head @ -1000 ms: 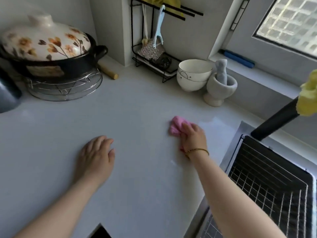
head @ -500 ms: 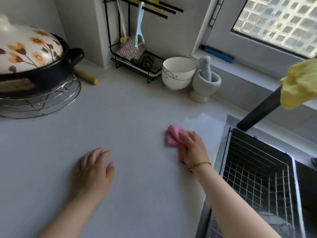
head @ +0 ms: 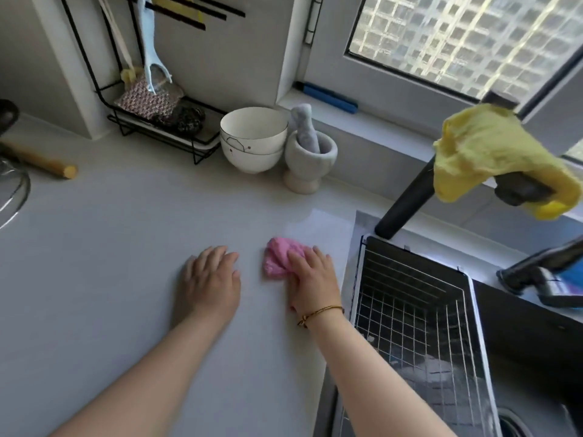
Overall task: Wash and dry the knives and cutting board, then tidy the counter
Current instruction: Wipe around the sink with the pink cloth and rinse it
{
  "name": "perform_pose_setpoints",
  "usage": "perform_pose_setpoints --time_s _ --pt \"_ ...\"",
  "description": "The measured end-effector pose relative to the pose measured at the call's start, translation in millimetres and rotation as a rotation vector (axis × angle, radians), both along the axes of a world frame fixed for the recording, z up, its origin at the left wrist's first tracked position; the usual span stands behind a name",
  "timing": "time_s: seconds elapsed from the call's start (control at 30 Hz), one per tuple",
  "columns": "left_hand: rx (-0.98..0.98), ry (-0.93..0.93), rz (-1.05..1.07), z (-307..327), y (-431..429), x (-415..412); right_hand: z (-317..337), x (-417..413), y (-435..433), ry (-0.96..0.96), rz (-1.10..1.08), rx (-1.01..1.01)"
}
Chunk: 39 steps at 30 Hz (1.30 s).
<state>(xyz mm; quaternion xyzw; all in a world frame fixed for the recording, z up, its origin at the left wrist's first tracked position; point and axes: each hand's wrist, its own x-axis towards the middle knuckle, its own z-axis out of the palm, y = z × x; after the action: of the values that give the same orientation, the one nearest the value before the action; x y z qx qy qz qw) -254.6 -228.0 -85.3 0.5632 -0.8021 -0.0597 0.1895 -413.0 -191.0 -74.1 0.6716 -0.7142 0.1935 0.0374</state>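
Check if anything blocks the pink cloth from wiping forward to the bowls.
Nothing visible does: the counter is bare between the pink cloth under the right hand and the stacked bowls. The left hand rests aside.

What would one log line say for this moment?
step: counter wipe | right hand: presses pink cloth | left hand: flat on counter
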Motion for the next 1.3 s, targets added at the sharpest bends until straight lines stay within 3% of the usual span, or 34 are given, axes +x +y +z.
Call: perform_pose_setpoints --time_s 0.2,0.4,0.5,0.67,1.0,1.17,1.3 --pt "-0.074 -0.027 0.056 -7.0 -5.1 -3.6 18.8 -87.0 -60.1 0.017 -0.324 0.171" --pt "-0.03 -0.052 0.029 -6.3 -6.7 -3.6 20.5 -101.0 -95.6 -0.017 -0.519 0.258" --pt "-0.019 -0.078 0.02 -4.6 -7.5 -3.8 16.8 -101.5 -89.6 -0.08 -0.463 0.226" --pt "0.012 -0.102 0.014 -2.6 -8.4 -4.8 7.5 -81.7 -45.9 -0.117 -0.188 0.166" --pt "0.129 0.004 0.057 9.1 2.4 -7.0 -6.5 0.6 72.1 -0.197 0.051 -0.012" --pt "0.188 0.058 0.073 20.0 22.8 -28.9 18.8 -30.6 95.4 -0.241 -0.124 -0.197" --pt "0.222 0.042 -0.121 30.2 46.9 -92.8 35.6 -86.6 112.4 -0.277 -0.284 -0.187"
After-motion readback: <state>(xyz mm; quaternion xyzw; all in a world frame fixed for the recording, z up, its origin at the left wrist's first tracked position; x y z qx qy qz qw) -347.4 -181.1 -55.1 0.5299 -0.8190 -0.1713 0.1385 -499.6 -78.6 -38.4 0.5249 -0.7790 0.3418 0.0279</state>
